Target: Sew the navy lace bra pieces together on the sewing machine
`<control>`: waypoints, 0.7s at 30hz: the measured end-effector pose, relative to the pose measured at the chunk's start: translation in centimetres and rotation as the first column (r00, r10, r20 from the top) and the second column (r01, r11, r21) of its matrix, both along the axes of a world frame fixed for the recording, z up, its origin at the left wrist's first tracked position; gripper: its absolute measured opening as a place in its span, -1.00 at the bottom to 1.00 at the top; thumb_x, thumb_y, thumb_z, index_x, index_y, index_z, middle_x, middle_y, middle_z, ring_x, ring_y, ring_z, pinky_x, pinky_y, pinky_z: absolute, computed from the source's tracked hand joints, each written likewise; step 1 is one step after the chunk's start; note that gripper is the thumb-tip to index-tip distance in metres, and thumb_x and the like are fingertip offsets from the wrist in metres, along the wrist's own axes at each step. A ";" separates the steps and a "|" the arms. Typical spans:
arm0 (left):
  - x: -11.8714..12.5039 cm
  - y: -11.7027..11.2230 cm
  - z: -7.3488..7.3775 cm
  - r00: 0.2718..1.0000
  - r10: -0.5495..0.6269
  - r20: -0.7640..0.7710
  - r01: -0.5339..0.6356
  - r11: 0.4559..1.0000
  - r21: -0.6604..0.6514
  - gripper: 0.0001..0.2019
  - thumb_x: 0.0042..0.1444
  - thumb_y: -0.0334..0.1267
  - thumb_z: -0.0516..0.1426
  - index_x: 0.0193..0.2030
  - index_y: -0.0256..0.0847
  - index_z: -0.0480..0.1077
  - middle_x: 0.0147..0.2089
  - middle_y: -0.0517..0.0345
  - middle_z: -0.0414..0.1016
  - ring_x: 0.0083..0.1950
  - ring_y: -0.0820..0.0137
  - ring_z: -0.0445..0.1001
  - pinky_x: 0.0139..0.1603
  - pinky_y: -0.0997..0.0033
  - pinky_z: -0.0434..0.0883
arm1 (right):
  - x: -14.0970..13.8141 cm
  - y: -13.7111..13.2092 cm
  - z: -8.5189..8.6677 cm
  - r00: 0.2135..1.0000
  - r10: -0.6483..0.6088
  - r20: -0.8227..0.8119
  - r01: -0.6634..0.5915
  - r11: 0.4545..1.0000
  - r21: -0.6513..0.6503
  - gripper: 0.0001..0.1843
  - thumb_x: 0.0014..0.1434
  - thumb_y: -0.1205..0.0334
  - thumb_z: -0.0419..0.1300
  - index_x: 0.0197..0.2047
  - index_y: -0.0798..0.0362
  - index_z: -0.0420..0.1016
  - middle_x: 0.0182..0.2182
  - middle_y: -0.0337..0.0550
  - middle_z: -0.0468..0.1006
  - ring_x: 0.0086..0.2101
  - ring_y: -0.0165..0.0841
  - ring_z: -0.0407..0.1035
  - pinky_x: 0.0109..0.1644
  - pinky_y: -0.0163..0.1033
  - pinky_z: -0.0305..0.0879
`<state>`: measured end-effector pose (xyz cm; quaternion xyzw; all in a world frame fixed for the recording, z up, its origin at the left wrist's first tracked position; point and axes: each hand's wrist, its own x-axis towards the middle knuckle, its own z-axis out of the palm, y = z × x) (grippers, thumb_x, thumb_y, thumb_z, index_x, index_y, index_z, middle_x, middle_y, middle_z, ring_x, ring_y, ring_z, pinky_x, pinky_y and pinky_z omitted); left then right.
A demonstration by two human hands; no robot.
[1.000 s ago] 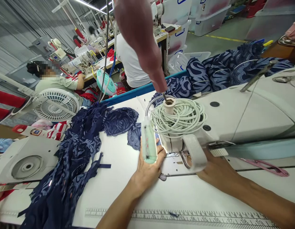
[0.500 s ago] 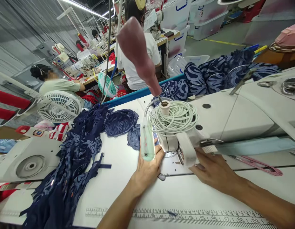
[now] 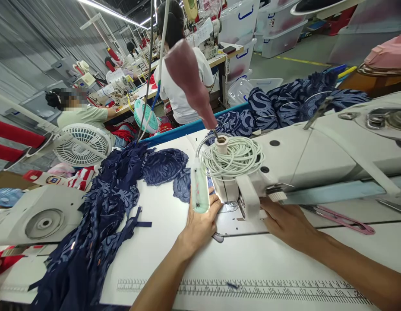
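Note:
My left hand (image 3: 200, 226) lies low on the white table beside the sewing machine's needle area, its visible fingers stretched forward. A pale green lamp (image 3: 200, 192) covers part of them. Just beyond the fingertips is a navy lace piece (image 3: 182, 185), which they seem to touch. My right hand (image 3: 284, 218) reaches in under the sewing machine (image 3: 304, 151) from the right; its fingertips are hidden behind the machine head, so what they touch cannot be made out. Pale cord (image 3: 234, 160) lies coiled on the machine head, with a dusky pink handled tool (image 3: 190, 82) standing in it.
Navy lace strips (image 3: 112, 194) are heaped at left, near another lace cup (image 3: 164, 166). Pink thread snips (image 3: 345, 219) lie right of my right hand. A ruler (image 3: 252, 289) runs along the front edge. Bundled lace (image 3: 265, 108) sits behind the machine; co-workers sit beyond.
The view has shifted slightly, so the machine and the snips appear a little further left. Both hands stay almost in place, the right one still by the machine head.

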<state>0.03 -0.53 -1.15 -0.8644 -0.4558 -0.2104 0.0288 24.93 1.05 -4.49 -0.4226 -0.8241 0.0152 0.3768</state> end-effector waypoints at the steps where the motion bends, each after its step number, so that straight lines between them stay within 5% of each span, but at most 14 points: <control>1: 0.0 0.0 0.0 1.000 -0.004 0.005 0.004 1.000 0.002 -0.43 -0.11 -0.66 0.06 0.04 -0.13 0.44 -0.16 0.11 0.59 -0.07 0.24 0.50 0.38 -0.25 0.13 | -0.1 0.0 0.2 1.000 0.006 -0.003 -0.006 1.000 0.011 -0.65 0.32 0.32 -0.11 -0.11 0.04 0.51 -0.68 -0.30 0.37 -0.69 -0.41 0.18 -0.54 -0.28 0.08; 10: -0.1 -0.2 0.3 0.996 -0.068 0.061 0.069 0.998 -0.009 -0.47 -0.04 -0.65 0.00 0.02 -0.17 0.47 -0.23 0.09 0.59 -0.11 0.25 0.52 0.23 -0.08 0.36 | -0.4 0.0 3.2 0.998 0.063 0.002 -0.063 0.992 0.108 -0.68 0.35 0.38 -0.08 -0.12 0.09 0.50 -0.69 -0.35 0.39 -0.73 -0.46 0.17 -0.57 -0.31 0.05; 21: -0.1 -1.0 0.6 0.993 -0.109 0.050 0.111 0.993 -0.027 -0.37 -0.11 -0.67 0.01 0.12 -0.19 0.41 -0.01 0.05 0.59 0.07 0.21 0.49 0.13 0.04 0.46 | -0.4 -0.4 3.1 0.998 0.063 0.015 -0.064 0.988 0.138 -0.67 0.29 0.45 -0.08 -0.06 0.09 0.47 -0.64 -0.32 0.43 -0.70 -0.45 0.18 -0.56 -0.29 0.07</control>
